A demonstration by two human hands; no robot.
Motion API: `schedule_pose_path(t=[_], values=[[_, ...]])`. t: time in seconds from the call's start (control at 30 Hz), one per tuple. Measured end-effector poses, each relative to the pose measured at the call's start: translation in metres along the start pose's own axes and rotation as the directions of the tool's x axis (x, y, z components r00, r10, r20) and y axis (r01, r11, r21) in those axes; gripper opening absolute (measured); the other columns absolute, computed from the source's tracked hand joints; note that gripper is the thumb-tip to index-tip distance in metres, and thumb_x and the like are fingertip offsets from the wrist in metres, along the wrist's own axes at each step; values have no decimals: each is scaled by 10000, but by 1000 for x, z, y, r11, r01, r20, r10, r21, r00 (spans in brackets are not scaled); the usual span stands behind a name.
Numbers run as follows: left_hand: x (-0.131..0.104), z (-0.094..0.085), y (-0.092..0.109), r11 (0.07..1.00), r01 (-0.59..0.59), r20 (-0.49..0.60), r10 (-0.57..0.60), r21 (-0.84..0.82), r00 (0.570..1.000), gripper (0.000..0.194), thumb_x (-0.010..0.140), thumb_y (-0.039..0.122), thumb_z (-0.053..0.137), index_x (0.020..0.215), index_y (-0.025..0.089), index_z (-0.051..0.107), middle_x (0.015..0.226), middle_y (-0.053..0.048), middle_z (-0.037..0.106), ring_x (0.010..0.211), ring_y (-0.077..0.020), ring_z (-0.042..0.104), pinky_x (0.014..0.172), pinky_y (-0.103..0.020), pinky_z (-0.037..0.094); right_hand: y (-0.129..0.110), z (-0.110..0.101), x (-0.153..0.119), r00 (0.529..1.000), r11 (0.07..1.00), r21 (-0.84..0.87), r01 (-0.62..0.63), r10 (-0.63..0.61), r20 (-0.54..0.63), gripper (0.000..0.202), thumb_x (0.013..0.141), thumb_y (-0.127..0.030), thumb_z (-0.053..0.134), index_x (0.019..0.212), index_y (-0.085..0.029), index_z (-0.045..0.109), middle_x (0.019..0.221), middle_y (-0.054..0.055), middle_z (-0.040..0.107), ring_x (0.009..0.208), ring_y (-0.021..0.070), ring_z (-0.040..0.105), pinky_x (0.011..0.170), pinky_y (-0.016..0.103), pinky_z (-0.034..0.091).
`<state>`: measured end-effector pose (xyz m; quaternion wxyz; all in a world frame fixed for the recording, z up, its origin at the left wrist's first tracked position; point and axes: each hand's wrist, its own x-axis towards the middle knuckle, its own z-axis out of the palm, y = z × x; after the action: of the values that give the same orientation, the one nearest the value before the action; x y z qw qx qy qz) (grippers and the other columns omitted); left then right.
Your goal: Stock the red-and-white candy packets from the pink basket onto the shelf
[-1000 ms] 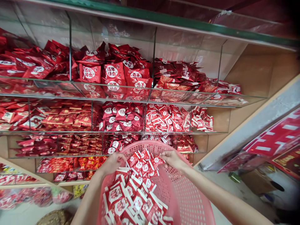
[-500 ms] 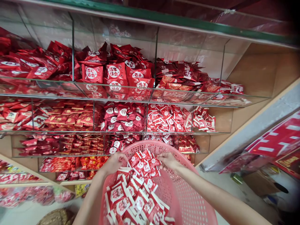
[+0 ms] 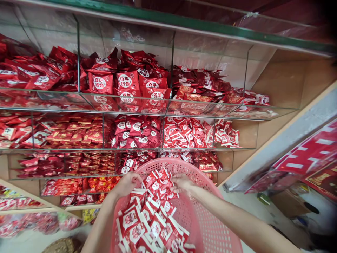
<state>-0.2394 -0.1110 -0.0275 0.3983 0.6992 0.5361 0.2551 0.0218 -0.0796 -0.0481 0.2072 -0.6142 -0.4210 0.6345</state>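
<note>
A pink perforated plastic basket (image 3: 213, 211) holds a heap of small red-and-white packets (image 3: 155, 226). At the basket's upper left rim is my left hand (image 3: 129, 183), its fingers curled beside the top packets; whether they grip one is hard to tell. My right hand (image 3: 183, 183) has its fingers bent against the right side of the upper packets (image 3: 159, 182), pinching at their edge. The larger packets lie lower in the basket, towards me.
Glass-fronted shelves (image 3: 131, 149) full of red packets stand just beyond the basket. A green-edged glass shelf (image 3: 158, 15) runs across the top. On the right are a red-and-white printed item (image 3: 305, 154) and a cardboard box (image 3: 288, 203). A woven object (image 3: 61, 246) sits at lower left.
My right hand has moved slightly left and its fingers have closed in further over the upper packets. The view has shifted a little; my left hand stays by the rim.
</note>
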Motion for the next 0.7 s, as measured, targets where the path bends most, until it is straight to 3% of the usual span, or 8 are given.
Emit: schedule_pose_path(t=[0.13,0.2,0.27,0.33,0.43,0.53,0.6,0.7], values=[[0,-1,0,1000,0,8,0,-21,1000,302,574,112,403,740,131,655,805,-45,631,815,-181,554,717,-246,412,-4,-12,-2,997,989,-121,80,-80,1,169,800,-261,535,662,-173,493,429,-32,516,408,119,562,380,190,402],[1,-2,-1,1000,2,0,-2,-30,1000,275,587,138,433,746,135,658,826,-49,630,834,-190,553,749,-255,417,-15,-26,-10,972,935,-273,225,-235,-2,239,758,-271,580,564,-166,488,423,-30,508,388,87,509,379,177,344],[1,-2,-3,999,13,-12,-13,-31,1000,256,599,165,459,753,141,663,826,-50,628,834,-193,554,762,-259,422,-36,-41,-24,897,772,-490,405,-440,48,285,744,-289,580,506,-159,490,420,-33,499,396,67,465,408,179,320],[2,-1,-6,999,16,-11,-16,-34,1000,256,602,180,467,759,143,666,814,-51,623,815,-194,557,750,-259,427,-63,-56,-42,796,557,-660,504,-595,106,305,767,-324,533,512,-156,522,436,-26,511,420,72,457,446,193,324],[3,-1,-8,999,1,-8,-2,-35,1000,272,597,186,456,762,142,667,819,-56,619,802,-195,556,738,-260,428,-106,-74,-65,676,399,-800,449,-737,12,303,790,-356,497,565,-161,558,501,1,554,480,100,486,489,216,336],[2,-1,-7,1000,-8,-23,8,-12,1000,293,581,179,435,756,140,668,829,-57,615,803,-192,551,746,-261,423,-135,-89,-70,557,268,-910,318,-829,-49,131,778,-257,518,768,-170,616,677,35,616,627,142,551,569,231,370],[2,-1,-6,1000,-12,-30,12,2,999,330,561,166,409,764,139,668,826,-54,613,804,-188,547,745,-259,420,-145,-98,-65,507,79,-949,304,-857,91,226,758,-134,504,951,-181,613,876,65,612,801,166,562,679,244,390],[2,-1,-6,1000,-6,-22,6,6,1000,375,526,152,381,772,132,664,818,-56,613,795,-187,545,719,-259,417,-150,-106,-55,507,-180,-915,361,-786,354,331,751,-46,461,1011,-183,612,983,78,548,933,172,514,797,258,376]])
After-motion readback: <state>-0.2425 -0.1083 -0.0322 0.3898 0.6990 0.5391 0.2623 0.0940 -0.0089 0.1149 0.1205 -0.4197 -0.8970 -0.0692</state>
